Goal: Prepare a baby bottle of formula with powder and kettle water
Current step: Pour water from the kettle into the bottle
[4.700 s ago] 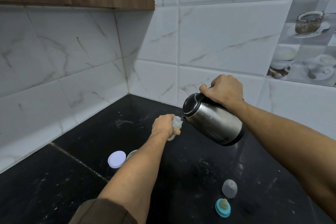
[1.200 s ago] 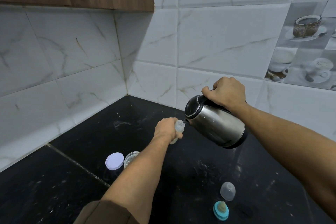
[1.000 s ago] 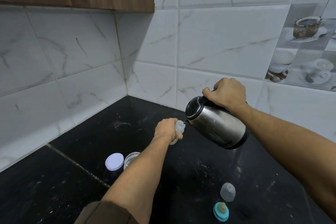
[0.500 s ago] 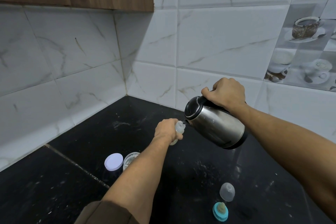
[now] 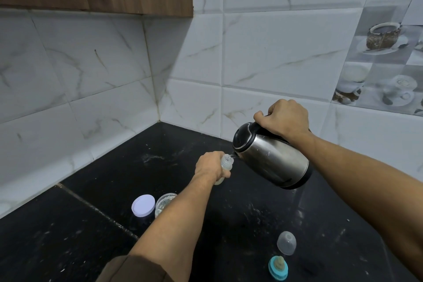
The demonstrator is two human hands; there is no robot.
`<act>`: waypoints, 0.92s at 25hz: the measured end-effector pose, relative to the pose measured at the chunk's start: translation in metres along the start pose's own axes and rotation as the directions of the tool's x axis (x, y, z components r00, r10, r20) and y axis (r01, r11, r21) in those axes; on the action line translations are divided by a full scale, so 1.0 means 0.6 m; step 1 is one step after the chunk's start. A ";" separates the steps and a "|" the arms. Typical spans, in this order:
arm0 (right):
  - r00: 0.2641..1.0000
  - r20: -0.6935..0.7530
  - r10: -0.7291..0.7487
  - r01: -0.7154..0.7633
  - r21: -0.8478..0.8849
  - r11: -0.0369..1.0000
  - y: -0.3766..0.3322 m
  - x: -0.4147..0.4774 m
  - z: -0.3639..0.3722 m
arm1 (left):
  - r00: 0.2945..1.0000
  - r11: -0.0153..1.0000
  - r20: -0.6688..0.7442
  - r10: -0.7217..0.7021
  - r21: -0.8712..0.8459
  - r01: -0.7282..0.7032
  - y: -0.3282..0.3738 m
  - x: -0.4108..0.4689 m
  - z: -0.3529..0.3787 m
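Bottle [image 5: 226, 163] near upright in L hand [image 5: 210, 166], mouth up at kettle [image 5: 272, 160] spout.

**Worktop: Condition and Contents**

The black stone worktop [image 5: 240, 224] showed a grout seam [image 5: 96, 208] running across it and scattered white specks. Below and to the left of the fingers [image 5: 223, 175] of the left hand [image 5: 209, 166], a white-lidded jar [image 5: 143, 205] stood just beside an open clear jar [image 5: 165, 201]. Well below the fingers [image 5: 263, 119] of the right hand [image 5: 283, 119], a clear dome cap [image 5: 286, 242] lay just beside a teal collar with teat [image 5: 278, 268].
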State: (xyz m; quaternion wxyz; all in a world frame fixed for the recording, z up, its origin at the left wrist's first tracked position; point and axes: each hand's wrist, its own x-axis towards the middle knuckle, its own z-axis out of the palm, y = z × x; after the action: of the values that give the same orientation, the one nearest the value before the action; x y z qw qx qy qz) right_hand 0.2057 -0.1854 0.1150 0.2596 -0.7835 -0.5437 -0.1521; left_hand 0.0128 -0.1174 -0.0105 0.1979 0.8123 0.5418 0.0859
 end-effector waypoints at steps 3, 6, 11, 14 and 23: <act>1.000 -0.004 0.000 0.000 0.003 1.000 0.001 0.001 -0.002 | 1.000 1.000 -0.002 0.000 -0.002 0.000 -0.002 0.001 0.003; 1.000 -0.008 0.003 -0.003 0.007 1.000 0.000 0.002 -0.003 | 1.000 1.000 -0.007 -0.003 -0.001 0.003 -0.002 0.001 0.000; 1.000 -0.006 0.012 -0.012 0.008 1.000 0.001 0.001 0.000 | 1.000 1.000 -0.011 -0.001 0.003 0.001 -0.003 0.001 0.000; 1.000 -0.007 0.016 -0.016 0.013 1.000 0.002 0.001 -0.001 | 1.000 1.000 -0.019 -0.001 -0.003 0.001 -0.005 0.002 -0.001; 1.000 -0.007 0.015 -0.014 0.012 1.000 0.005 0.002 0.001 | 1.000 1.000 -0.017 0.006 -0.008 -0.006 -0.001 0.006 -0.001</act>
State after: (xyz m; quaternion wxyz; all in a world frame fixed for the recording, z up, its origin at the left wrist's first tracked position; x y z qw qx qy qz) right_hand 0.2088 -0.1851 0.1142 0.2671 -0.7854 -0.5379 -0.1500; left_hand 0.0136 -0.1141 -0.0104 0.1962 0.8123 0.5408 0.0955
